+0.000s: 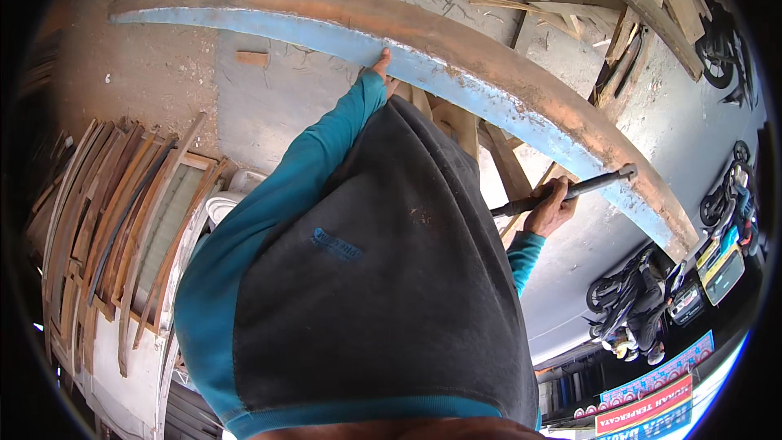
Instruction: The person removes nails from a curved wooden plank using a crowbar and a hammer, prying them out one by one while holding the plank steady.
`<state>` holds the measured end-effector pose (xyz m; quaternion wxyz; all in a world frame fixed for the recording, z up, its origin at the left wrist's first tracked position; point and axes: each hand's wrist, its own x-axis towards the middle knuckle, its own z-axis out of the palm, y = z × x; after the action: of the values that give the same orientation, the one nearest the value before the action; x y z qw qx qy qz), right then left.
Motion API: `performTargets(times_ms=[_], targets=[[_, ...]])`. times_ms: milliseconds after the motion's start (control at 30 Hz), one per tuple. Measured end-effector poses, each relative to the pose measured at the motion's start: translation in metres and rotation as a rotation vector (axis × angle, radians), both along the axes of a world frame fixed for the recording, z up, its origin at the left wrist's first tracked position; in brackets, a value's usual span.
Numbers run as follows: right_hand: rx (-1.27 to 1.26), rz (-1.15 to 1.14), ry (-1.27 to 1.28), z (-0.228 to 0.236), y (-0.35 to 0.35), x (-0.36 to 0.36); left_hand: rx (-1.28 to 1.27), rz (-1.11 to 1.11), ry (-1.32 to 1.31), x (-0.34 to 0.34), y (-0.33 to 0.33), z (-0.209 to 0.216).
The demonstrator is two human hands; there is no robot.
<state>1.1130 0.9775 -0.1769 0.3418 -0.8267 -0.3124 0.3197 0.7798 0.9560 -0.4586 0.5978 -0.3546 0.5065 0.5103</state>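
A long, curved wooden plank with a rusty-brown face and a pale-blue painted strip (pixel 444 57) lies across the upper part of the view, in front of the person, arcing from upper left down to the right. The left hand (pixel 384 68) grips its near edge around the middle, thumb on the blue strip, the other fingers mostly hidden. The right hand (pixel 550 210) is closed around a dark, bar-like tool with a short knobbed head (pixel 599 182); the head overlaps the plank near its right end, though whether it touches cannot be told. Loose pale-brown wooden boards (pixel 507 165) lie beyond the near edge, partly covered by the plank. Farther out, a small reddish-brown wood block (pixel 252 58) sits on the grey concrete floor (pixel 285 110), thin curved wooden strips (pixel 110 228) are stacked at left, and dark parked motorcycles (pixel 631 297) stand at right.
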Motion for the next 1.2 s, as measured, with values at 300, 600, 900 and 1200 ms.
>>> performTargets(times_ms=[300, 600, 900, 1200], targets=[[-0.393, 0.513, 0.636, -0.038, 0.027, -0.166, -0.128, -0.235, 0.144, -0.104, -0.021, 0.005], [-0.262, 0.706, 1.135, -0.029, 0.105, -0.253, 0.015, -0.030, 0.208, -0.169, -0.013, -0.074], [-0.064, 1.525, -0.116, -0.056, 0.151, -0.269, -0.043, -0.049, 0.562, -0.169, -0.001, -0.081], [0.160, 1.209, 0.560, -0.118, 0.192, -0.349, -0.175, -0.160, 0.825, -0.163, 0.002, -0.084]])
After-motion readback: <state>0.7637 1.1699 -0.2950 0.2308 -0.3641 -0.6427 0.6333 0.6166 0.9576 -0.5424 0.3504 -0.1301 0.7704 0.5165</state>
